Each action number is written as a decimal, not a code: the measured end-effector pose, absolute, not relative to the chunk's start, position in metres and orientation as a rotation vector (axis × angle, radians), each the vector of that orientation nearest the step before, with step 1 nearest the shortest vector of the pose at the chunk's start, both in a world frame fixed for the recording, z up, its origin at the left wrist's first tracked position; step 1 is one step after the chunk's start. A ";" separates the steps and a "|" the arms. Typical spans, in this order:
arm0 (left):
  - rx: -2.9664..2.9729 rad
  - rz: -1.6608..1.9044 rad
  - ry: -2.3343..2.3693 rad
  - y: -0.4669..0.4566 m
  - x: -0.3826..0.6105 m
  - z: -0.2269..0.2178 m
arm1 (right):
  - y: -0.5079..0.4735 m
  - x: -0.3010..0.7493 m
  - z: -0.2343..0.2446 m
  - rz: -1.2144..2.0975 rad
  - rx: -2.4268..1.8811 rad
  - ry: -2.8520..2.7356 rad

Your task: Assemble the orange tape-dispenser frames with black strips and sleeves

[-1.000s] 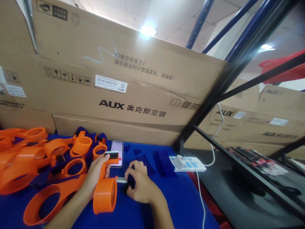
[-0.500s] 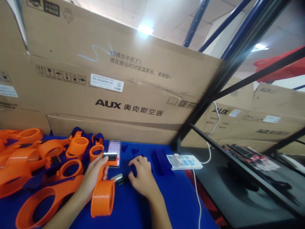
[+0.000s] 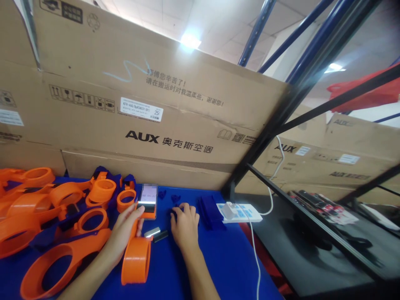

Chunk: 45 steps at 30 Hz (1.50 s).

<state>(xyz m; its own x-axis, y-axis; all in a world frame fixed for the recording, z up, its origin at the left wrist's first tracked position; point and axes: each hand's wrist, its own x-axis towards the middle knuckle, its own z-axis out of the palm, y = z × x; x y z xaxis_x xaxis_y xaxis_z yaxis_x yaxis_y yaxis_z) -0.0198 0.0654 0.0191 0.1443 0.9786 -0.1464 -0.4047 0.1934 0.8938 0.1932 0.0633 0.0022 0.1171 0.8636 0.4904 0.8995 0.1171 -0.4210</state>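
My left hand [image 3: 123,233] grips an orange plastic part [image 3: 136,258] by its handle. The part's wide ring stands on the blue table [image 3: 218,266], and its black-tipped top end [image 3: 147,208] lies by a phone [image 3: 148,195]. My right hand [image 3: 185,225] rests on the table to the right. Its fingers are curled down over a small dark blue fabric piece [image 3: 173,211]. A short silver and black cylinder [image 3: 155,234] lies loose on the table between my two hands.
Several orange ring parts [image 3: 59,204] with dark blue straps are heaped at the left. More dark blue pieces [image 3: 210,208] and a white power strip [image 3: 242,212] with its cable lie to the right. Big cardboard boxes [image 3: 156,125] wall the back. A dark shelf frame [image 3: 300,216] stands at the right.
My right hand let go of the silver and black cylinder, which now lies on the table. The hand then moved away from me to the dark blue piece. My left hand kept its grip.
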 end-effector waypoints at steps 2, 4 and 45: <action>0.824 1.185 0.896 0.068 -0.019 0.015 | 0.063 0.194 0.009 0.033 -1.641 -1.674; 0.826 1.196 0.895 0.068 -0.018 0.013 | 0.062 0.192 0.014 0.226 -1.488 -1.568; 0.829 1.153 0.944 0.065 -0.008 0.005 | 0.055 0.153 0.016 0.914 -0.990 -1.226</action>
